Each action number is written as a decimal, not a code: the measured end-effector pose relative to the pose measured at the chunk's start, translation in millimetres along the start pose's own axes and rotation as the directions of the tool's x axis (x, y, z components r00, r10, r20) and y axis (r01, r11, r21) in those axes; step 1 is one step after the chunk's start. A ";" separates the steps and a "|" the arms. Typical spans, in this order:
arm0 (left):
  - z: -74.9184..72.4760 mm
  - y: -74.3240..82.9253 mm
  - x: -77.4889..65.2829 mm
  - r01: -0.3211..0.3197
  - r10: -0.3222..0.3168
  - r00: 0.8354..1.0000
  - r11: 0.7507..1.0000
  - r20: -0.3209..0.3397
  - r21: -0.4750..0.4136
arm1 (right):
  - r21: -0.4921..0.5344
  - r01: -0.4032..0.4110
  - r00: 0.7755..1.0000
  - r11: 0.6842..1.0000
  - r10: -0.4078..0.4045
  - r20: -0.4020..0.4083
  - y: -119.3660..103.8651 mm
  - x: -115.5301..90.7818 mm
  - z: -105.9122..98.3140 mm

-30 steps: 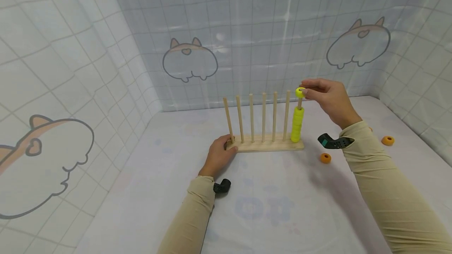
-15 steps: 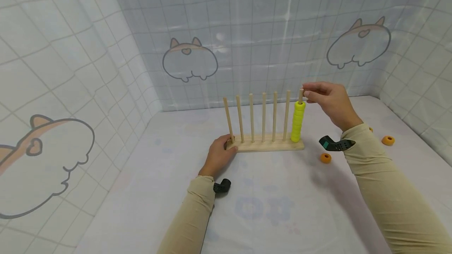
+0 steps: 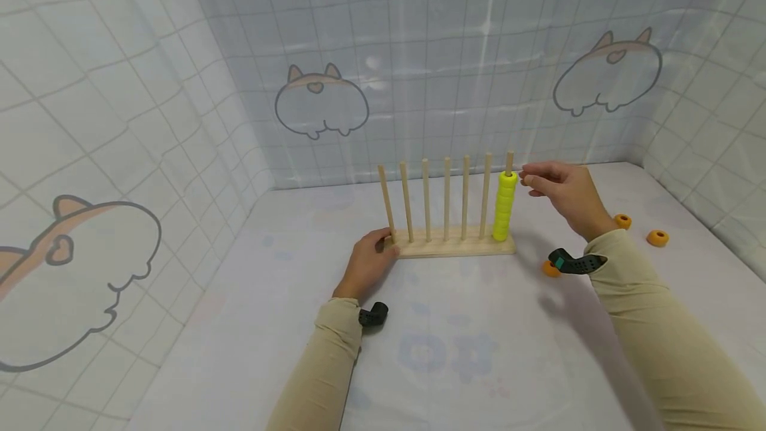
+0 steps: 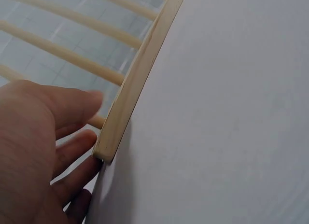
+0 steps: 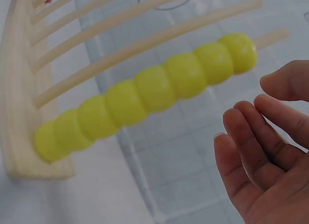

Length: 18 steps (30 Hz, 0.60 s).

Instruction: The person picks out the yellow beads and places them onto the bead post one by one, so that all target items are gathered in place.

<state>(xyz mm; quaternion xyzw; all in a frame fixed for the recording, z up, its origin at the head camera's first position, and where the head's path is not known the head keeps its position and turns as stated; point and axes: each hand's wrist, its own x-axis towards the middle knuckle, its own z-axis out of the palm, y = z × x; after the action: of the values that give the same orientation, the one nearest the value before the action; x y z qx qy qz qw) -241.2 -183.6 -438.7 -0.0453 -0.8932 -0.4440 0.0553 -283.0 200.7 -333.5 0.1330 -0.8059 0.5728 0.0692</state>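
My left hand (image 3: 366, 265) is at the left end of a wooden peg rack (image 3: 455, 247). In the left wrist view its thumb stands a little off the base and its relaxed fingers are right at the base's end. The rack has several upright pegs; on the rightmost one is a stack of yellow beads (image 3: 504, 207), with the bare peg tip above. My right hand (image 3: 565, 193) hovers just right of the stack's top. Its fingers are loosely bent, and the right wrist view shows nothing between thumb and fingers.
An orange bead (image 3: 549, 269) lies right of the rack, partly covered by the right wrist strap (image 3: 577, 262). Two more, a near orange bead (image 3: 657, 238) and a far orange bead (image 3: 623, 221), lie farther right. A tiled-print sheet (image 3: 419, 72) hangs behind.
A yellow bead left the right fingers and dropped down the rightmost peg onto the stack. The right hand then moved down and slightly right. The left hand eased slightly left from the base.
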 end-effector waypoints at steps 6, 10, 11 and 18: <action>-7.0 -1.6 -1.5 0.009 -0.009 1.000 1.000 -0.012 -0.026 | -0.012 -0.049 0.999 0.999 0.049 0.002 14.8 -7.1 -1.6; -11.4 -0.8 -0.5 0.013 -0.014 1.000 0.999 -0.025 -0.042 | -0.074 -0.067 0.997 0.995 0.069 0.021 21.8 -9.1 -5.4; -12.4 0.0 0.1 0.013 -0.014 1.000 0.999 -0.028 -0.044 | -0.103 -0.072 0.997 0.992 0.075 0.027 23.4 -9.5 -6.8; -16.6 6.4 3.6 0.015 -0.015 1.000 0.999 0.002 -0.034 | -0.273 -0.120 0.987 0.955 0.145 0.074 32.6 -20.5 -18.5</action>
<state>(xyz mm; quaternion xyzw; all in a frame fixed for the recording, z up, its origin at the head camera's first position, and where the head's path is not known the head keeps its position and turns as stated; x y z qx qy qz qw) -242.9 -192.8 -423.1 -0.0398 -0.8858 -0.4597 0.0505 -273.8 231.0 -362.2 0.0946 -0.8852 0.4553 0.0105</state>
